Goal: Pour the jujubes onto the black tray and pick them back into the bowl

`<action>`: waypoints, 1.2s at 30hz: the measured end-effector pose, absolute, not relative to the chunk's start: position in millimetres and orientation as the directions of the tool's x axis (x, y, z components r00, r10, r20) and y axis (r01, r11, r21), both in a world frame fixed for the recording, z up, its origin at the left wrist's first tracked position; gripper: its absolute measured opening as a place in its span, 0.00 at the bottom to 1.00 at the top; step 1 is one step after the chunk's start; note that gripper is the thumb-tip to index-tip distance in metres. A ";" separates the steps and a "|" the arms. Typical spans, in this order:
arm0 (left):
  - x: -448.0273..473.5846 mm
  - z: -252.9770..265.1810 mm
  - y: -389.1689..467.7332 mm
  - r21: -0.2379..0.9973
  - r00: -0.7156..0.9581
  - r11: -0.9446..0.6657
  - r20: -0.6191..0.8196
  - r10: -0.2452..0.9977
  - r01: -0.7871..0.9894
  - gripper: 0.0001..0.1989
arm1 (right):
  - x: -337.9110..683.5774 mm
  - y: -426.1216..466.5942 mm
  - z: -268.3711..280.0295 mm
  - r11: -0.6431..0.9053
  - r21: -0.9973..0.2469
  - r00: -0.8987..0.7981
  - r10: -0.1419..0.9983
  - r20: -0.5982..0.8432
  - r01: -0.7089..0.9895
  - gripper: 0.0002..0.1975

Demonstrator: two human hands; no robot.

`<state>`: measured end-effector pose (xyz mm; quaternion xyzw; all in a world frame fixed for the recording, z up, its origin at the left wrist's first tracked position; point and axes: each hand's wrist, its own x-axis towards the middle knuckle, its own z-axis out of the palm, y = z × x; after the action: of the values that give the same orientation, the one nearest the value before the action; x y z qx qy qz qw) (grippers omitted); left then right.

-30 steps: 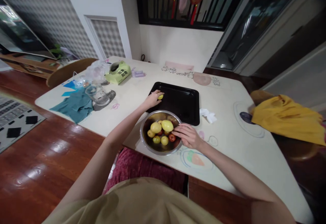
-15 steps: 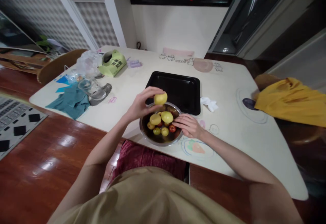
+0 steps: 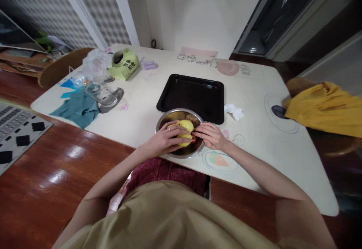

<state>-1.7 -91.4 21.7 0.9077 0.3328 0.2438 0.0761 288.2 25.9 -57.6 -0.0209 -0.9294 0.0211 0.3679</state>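
A round stainless steel bowl (image 3: 160,120) stands near the table's front edge with several fruits inside. My left hand (image 3: 166,139) reaches down into it, fingers curled over a yellow lemon-like fruit (image 3: 184,140), which is partly covered. Another yellow lemon-like fruit (image 3: 186,125) lies just beyond those fingers, and part of a small red fruit (image 3: 194,139) shows to the right. Over the bowl's right rim lies my right hand (image 3: 210,136), its fingers together and fingertips inside, gripping the bowl. The other small fruits are hidden beneath my left hand.
Behind the bowl sits a black baking tray (image 3: 195,94), close to its rim. White crumpled tissue (image 3: 234,112) lies right of the tray. On the left are a glass jar (image 3: 103,95), a teal cloth (image 3: 77,109), a plastic bag (image 3: 96,64) and a green tissue box (image 3: 124,66).
My left hand has lowered the yellow lemon-like fruit from above the bowl down into it. My right hand stays at the right rim. The view has shifted slightly.
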 end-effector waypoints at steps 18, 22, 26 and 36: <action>-1.6 16.6 -91.0 0.385 0.617 -0.710 0.352 0.704 0.590 0.23 | 287.5 26.2 -58.0 0.997 -0.077 -0.725 0.066 0.686 0.018 0.24; -3.2 19.7 -90.4 0.406 0.592 -0.723 0.414 0.691 0.560 0.26 | 286.6 25.7 -57.1 0.998 -0.053 -0.714 0.051 0.699 0.020 0.24; -13.1 23.6 -90.1 0.480 0.460 -0.693 0.522 0.718 0.538 0.27 | 289.3 25.0 -58.0 0.996 -0.087 -0.725 0.079 0.684 0.026 0.24; -35.4 -24.7 -78.2 0.729 -0.243 -0.425 0.616 0.750 0.537 0.18 | 294.0 20.1 -57.0 0.971 -0.118 -0.606 0.224 0.764 0.209 0.27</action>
<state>-35.4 -78.2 -24.7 0.6086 0.5287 0.5847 0.0909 294.0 20.1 -57.0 -0.1208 -0.8960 0.0085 0.4272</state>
